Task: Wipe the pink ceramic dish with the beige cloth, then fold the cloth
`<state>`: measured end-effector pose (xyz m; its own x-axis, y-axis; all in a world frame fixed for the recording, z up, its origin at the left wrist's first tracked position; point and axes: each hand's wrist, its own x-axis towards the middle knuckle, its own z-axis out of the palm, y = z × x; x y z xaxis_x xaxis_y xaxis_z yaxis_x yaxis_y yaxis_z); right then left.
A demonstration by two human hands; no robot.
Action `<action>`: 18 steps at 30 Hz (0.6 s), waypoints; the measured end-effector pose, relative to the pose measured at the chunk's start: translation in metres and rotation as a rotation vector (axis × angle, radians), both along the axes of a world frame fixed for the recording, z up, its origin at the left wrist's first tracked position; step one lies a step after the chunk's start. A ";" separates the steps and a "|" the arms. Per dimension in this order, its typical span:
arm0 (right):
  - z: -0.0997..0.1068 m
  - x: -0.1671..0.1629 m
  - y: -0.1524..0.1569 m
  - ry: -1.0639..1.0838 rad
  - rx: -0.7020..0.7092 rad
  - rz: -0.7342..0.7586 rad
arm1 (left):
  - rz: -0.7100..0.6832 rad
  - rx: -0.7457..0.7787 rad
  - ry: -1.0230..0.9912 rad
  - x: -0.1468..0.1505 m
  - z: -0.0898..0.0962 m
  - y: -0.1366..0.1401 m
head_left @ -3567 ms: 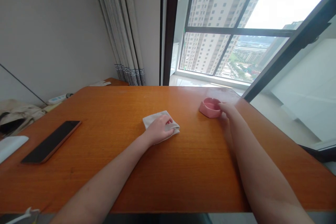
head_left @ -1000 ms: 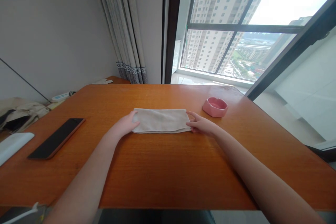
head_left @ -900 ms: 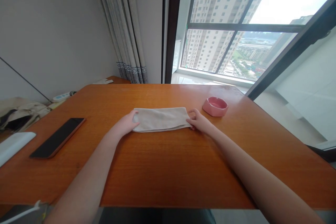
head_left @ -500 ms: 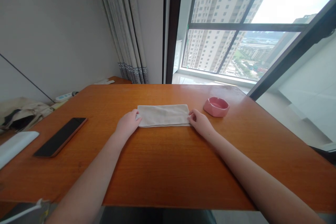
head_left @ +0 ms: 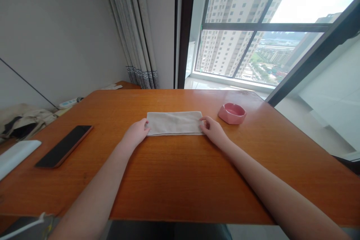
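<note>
A light grey-white cloth, folded into a long flat strip, lies crosswise on the wooden table. At its left end is my left hand, thumb and fingers closed on the edge. My right hand grips the opposite end between thumb and fingers, near the lower right corner. Both palms are turned inward, and the fingertips partly cover the short edges of the cloth. The cloth looks smooth, with its layers showing along the near edge.
A pink ashtray-like bowl sits just beyond my right hand. On the left lie a black-screened phone and a white object. The table ends near my body; a curtain and window stand behind it.
The fingers of my right hand have shifted slightly at the right end of the cloth, the index finger reaching further over it. Otherwise the scene is almost still.
</note>
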<state>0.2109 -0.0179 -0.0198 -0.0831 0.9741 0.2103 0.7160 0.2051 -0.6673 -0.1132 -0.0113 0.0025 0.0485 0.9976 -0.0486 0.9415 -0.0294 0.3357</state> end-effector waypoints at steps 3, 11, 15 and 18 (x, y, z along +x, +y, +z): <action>-0.001 -0.002 0.000 0.173 -0.146 0.032 | 0.011 0.010 0.030 -0.001 -0.001 0.000; 0.001 0.004 0.003 0.180 -0.309 0.051 | -0.039 -0.006 -0.002 -0.005 -0.004 0.003; 0.007 0.005 0.002 0.045 -0.274 0.052 | -0.242 0.050 -0.061 0.000 0.009 -0.001; 0.011 0.004 0.001 -0.087 -0.213 0.049 | -0.400 0.002 -0.106 0.002 0.013 -0.003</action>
<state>0.2154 -0.0167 -0.0090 -0.1405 0.9900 -0.0095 0.7650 0.1025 -0.6358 -0.1117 -0.0146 0.0157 0.4375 0.8990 -0.0209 0.8157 -0.3870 0.4300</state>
